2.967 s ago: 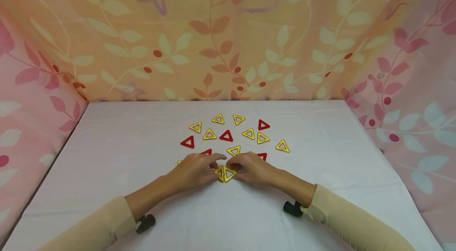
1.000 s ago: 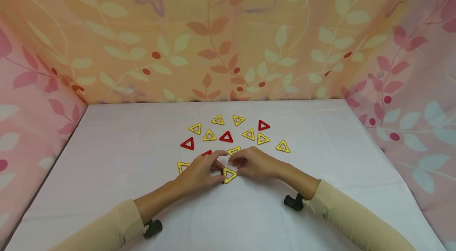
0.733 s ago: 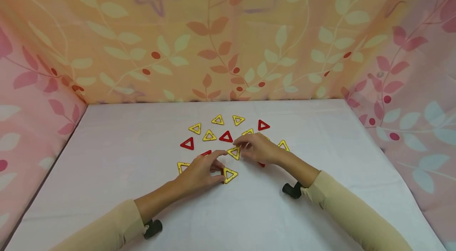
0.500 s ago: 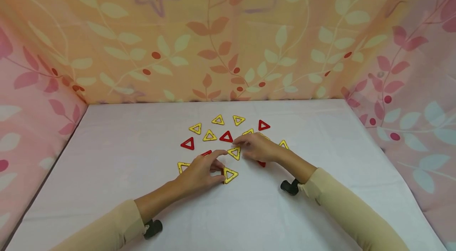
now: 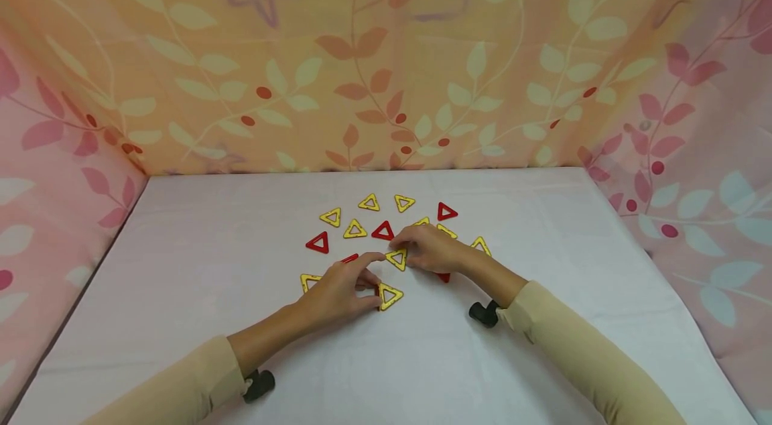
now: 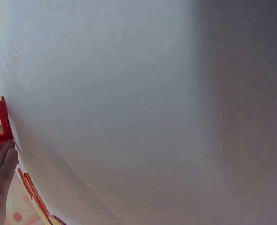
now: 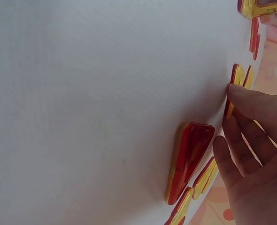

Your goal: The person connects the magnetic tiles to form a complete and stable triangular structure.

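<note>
In the head view my left hand pinches a pair of triangular magnetic tiles, yellow toward the camera with a red edge at the left. The left wrist view shows a red face of the tiles at the fingertips of the left hand. Farther back, my right hand has thumb and finger at the edges of a flat yellow triangular tile. In the right wrist view the thumb of the right hand touches that tile; its far side is partly hidden.
More yellow and red triangular tiles lie scattered behind the hands, such as a red tile and a yellow tile. A red tile is partly under the right hand. A white cloth covers the table, with patterned curtains around.
Both hands were together at the near yellow tiles. The right hand has let go and moved back to the flat yellow tile, its forearm shifting slightly left. The left hand stays in place.
</note>
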`<state>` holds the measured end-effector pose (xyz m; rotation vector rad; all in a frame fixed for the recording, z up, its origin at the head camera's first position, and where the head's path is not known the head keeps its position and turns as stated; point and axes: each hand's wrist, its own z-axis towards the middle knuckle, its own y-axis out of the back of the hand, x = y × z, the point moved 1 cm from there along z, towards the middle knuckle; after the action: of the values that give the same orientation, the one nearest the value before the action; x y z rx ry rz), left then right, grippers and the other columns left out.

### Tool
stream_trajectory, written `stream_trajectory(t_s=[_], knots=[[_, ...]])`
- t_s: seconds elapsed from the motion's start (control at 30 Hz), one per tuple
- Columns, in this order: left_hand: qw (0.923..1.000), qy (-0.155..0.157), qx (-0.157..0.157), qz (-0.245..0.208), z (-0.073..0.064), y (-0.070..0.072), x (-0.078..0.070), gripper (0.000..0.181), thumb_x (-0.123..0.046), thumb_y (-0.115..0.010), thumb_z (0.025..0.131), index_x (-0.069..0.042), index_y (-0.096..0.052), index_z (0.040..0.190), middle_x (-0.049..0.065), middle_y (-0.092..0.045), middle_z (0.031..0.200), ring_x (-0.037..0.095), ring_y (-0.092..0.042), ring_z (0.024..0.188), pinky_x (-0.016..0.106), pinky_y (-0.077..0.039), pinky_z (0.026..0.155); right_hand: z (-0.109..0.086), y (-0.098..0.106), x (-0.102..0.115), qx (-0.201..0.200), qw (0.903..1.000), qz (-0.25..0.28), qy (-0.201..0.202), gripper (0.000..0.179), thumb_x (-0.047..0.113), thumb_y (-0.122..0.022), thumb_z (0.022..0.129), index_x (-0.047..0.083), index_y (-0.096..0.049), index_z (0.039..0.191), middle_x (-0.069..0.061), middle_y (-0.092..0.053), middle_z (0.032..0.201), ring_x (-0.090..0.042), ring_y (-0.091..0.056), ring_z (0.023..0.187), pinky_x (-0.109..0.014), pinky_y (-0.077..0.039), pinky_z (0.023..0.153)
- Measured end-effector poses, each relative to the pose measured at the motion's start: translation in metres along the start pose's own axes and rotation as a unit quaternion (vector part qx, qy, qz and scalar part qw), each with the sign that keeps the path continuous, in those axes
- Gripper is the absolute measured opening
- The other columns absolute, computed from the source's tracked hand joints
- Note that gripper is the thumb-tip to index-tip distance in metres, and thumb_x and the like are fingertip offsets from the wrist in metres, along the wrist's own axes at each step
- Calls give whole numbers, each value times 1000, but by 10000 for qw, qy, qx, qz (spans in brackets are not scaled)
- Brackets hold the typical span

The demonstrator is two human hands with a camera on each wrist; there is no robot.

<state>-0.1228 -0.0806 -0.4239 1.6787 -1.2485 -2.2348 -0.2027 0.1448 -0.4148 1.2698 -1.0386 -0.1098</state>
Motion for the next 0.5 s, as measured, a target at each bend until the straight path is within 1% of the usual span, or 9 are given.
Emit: stream_trajectory(t_s=[0.27, 0.5], knots=[[10000, 33, 1, -24, 1, 0, -1, 68, -15, -84, 81, -10, -50, 139, -4, -74, 98, 6, -70, 92, 31, -55, 89, 3, -2, -1, 22, 10000, 33, 81, 34, -2, -70, 87, 7, -69, 120, 0, -70, 115, -17, -62, 112, -40, -46, 104], [10000, 41, 7, -19, 1, -1, 0, 67, -16, -84, 80, -10, -50, 138, -5, -74, 98, 5, -70, 92, 31, -55, 89, 3, -4, 0, 122, 9999, 7, -79, 35, -2, -71, 87, 10, -69, 120, 2, -70, 116, -15, -61, 113, -38, -45, 105]])
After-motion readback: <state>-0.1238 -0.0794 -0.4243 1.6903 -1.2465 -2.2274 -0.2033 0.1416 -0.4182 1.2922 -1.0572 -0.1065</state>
